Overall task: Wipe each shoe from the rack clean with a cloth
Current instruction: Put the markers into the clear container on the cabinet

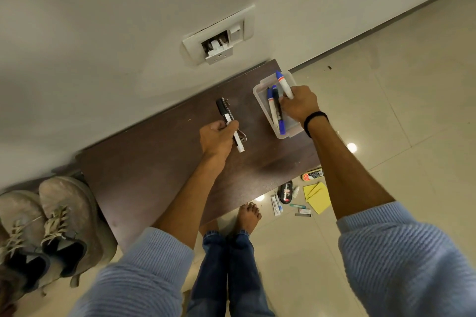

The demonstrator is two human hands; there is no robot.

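Observation:
A pair of dusty beige lace-up shoes (49,224) sits at the left end of the dark brown rack top (159,170). My left hand (217,137) grips a black-capped white marker (230,123) above the middle of the top; a metal object lies just beneath it. My right hand (300,107) holds a blue-capped white marker (284,85) over a clear plastic tray (260,95) at the right end. In the tray lie two more blue markers (275,110). Yellow cloths (319,198) lie on the floor to the right.
The rack stands against a white wall with a broken socket plate (219,38). On the tiled floor by the cloths lie a shoe-polish bottle (313,174), a black case (286,192), tubes and small items. My bare feet (247,216) stand in front of the rack.

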